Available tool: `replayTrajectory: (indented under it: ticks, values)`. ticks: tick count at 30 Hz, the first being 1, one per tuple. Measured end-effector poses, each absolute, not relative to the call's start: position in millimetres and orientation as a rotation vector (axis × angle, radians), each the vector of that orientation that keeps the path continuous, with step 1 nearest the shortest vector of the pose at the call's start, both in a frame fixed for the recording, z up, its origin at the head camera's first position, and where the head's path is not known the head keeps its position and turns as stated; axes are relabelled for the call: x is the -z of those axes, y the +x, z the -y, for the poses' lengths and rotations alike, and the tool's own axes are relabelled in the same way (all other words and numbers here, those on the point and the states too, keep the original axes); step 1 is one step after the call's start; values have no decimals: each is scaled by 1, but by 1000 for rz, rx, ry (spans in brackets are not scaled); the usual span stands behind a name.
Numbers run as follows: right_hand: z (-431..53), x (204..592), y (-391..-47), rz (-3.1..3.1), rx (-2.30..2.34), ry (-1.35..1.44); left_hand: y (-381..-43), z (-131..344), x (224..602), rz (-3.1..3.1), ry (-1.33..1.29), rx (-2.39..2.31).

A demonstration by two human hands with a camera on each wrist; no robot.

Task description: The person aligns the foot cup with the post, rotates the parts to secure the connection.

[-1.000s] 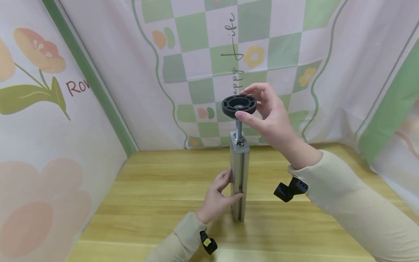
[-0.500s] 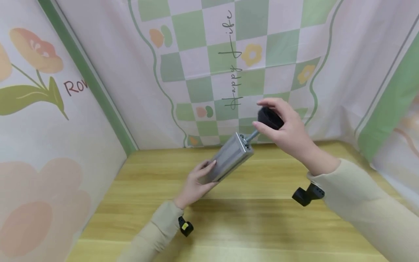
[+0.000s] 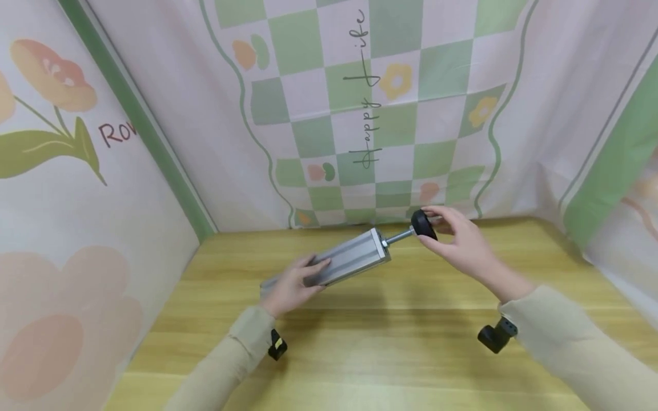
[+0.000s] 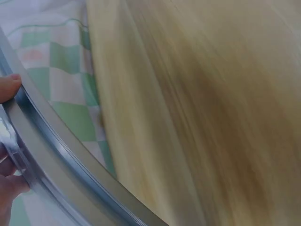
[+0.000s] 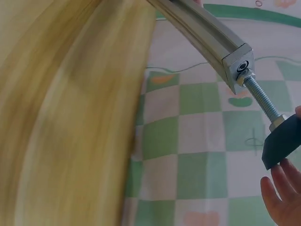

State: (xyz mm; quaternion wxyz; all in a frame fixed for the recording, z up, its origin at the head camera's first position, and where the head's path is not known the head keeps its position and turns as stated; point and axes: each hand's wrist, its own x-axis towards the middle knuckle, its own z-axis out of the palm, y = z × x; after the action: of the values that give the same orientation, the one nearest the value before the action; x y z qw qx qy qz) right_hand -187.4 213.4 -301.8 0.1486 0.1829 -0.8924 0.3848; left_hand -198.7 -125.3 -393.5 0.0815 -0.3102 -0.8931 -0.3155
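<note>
An aluminium profile bar (image 3: 354, 257) lies tilted in the air above the table, with a threaded rod (image 3: 400, 236) coming out of its right end plate. On the rod's outer end sits a round black foot (image 3: 423, 225). My left hand (image 3: 295, 285) grips the bar near its left end, thumb on the near side and fingers over the top. Pinched between thumb and fingers of my right hand (image 3: 462, 245) is the black foot. In the right wrist view a nut (image 5: 277, 122) shows against the foot (image 5: 283, 141), and another lies at the end plate.
Below the hands is a wood-grain table (image 3: 360, 354). A checked cloth (image 3: 349, 137) hangs at its back edge, with a flowered curtain (image 3: 67, 217) on the left. Black wrist cameras sit on both sleeves.
The bar has gone from upright on the table to lifted and nearly level, its foot end swung right and down. Both hands moved along, the left to the left, the right lower and rightward.
</note>
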Motion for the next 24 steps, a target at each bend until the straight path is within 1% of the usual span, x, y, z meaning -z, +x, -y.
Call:
replayTrajectory:
  ticks: [7,17,24]
  values:
    - [-225,335,-198,2738,-1152,420,-213,125,407,2802,-954,859]
    - [-235,393,-207,2893,-1205,220,-234,116,431,2833,-1140,667]
    - [-243,411,-210,2948,-1181,197,-240,109,435,2948,-1101,601]
